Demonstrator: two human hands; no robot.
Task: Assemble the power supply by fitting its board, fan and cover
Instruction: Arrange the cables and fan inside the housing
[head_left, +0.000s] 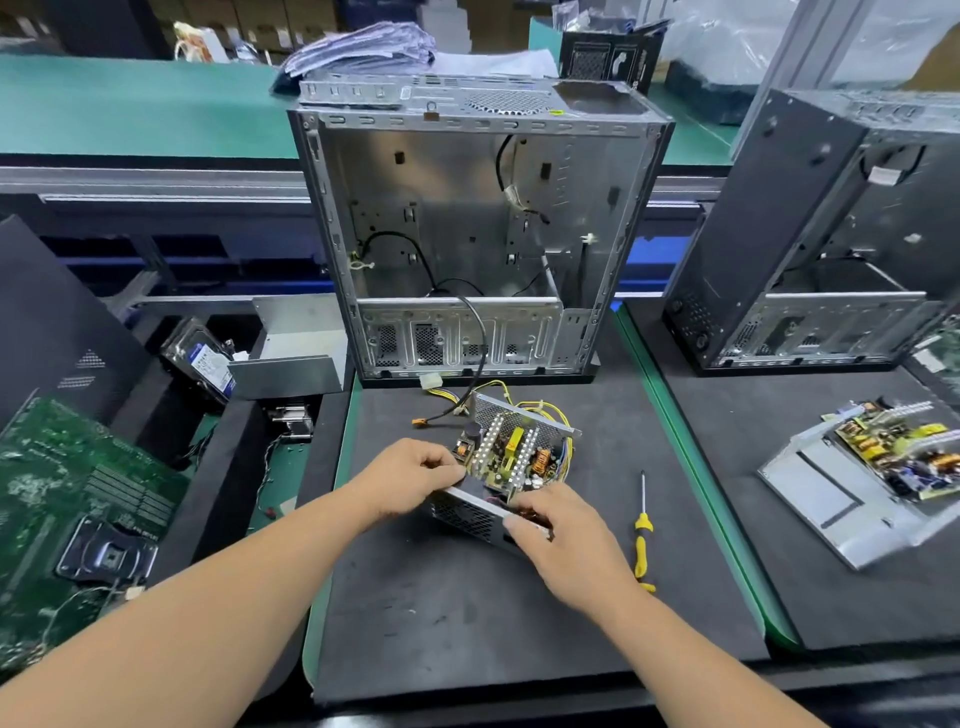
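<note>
Bare-metal edges of an open power supply housing (470, 512) sit under both of a worker's hands at the middle of a black foam mat (467, 613). Left hand (415, 470) curls its fingers onto the housing's far left corner; right hand (558, 535) grips the near right corner, fingers bent over the rim. Inside the housing lies the circuit board (511, 452), its yellow wires (558, 415) trailing toward an empty computer case (467, 234) standing behind. A yellow-handled screwdriver (643, 535) lies on the mat just right of the hands. Farther right, a second board (904, 447) rests on another mat.
</note>
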